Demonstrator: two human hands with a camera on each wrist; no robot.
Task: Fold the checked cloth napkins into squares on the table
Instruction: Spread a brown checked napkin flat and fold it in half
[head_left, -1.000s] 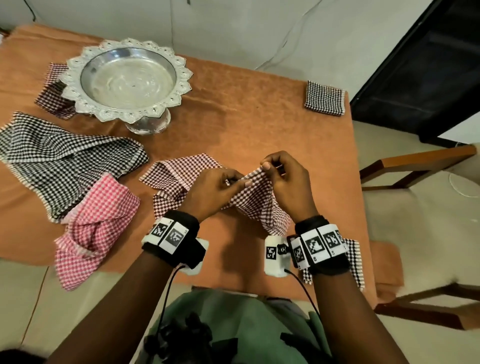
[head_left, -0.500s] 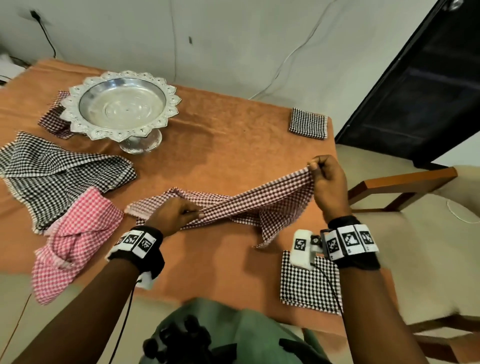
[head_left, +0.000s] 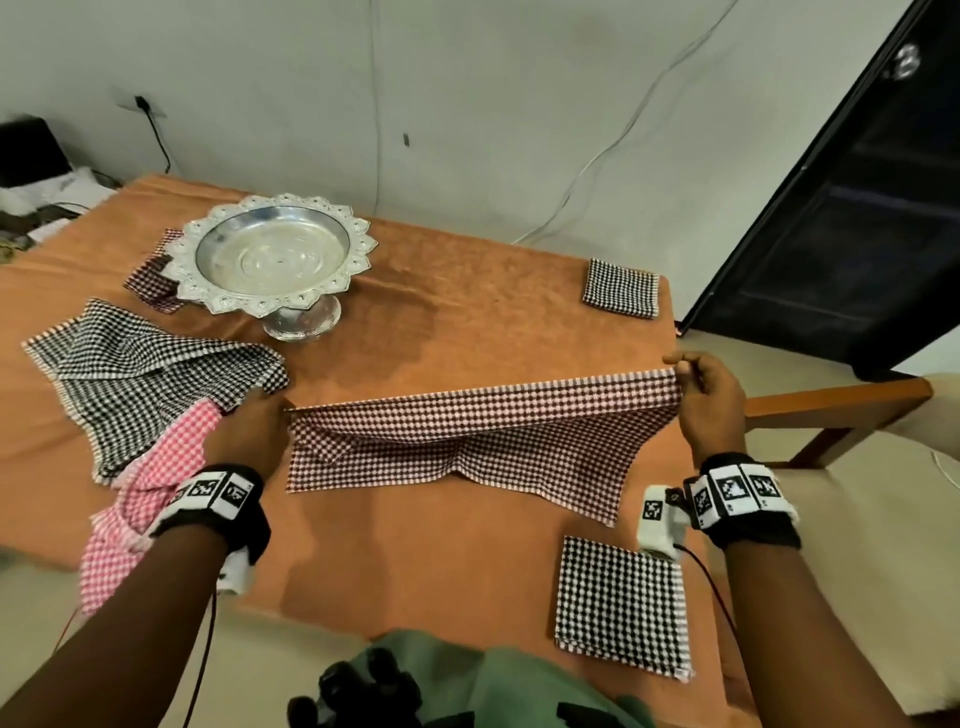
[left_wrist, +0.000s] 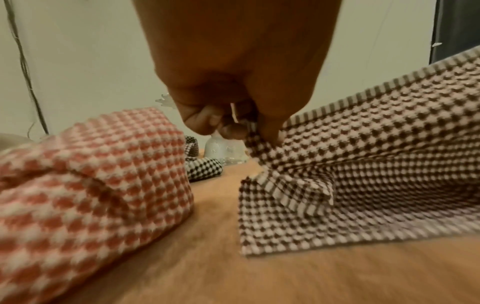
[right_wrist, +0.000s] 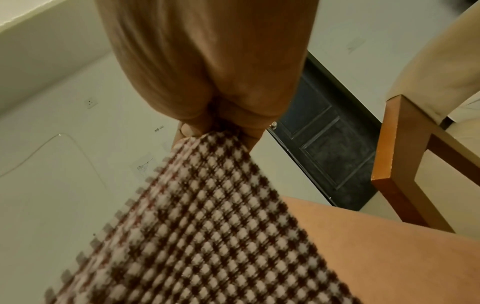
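Note:
A maroon-and-white checked napkin (head_left: 467, 441) is stretched wide above the orange table (head_left: 467, 322), its lower part sagging onto the cloth. My left hand (head_left: 260, 421) pinches its left top corner, seen close in the left wrist view (left_wrist: 249, 131). My right hand (head_left: 701, 395) pinches the right top corner (right_wrist: 207, 139). Unfolded black-checked (head_left: 145, 374) and pink-checked (head_left: 150, 478) napkins lie at the left. Folded black-checked squares lie at the near right (head_left: 618, 603) and far right (head_left: 621, 288). A folded maroon one (head_left: 150, 280) sits partly under the silver dish.
A silver pedestal dish (head_left: 270, 254) stands at the table's far left. A wooden chair (head_left: 841, 405) with a cream cushion is close beside the table's right edge. A dark door (head_left: 841, 208) and a wall lie beyond the table.
My hands have drawn apart from the middle, left going left and right going right, pulling the bunched maroon napkin out into a wide taut strip. The head view has tilted upward.

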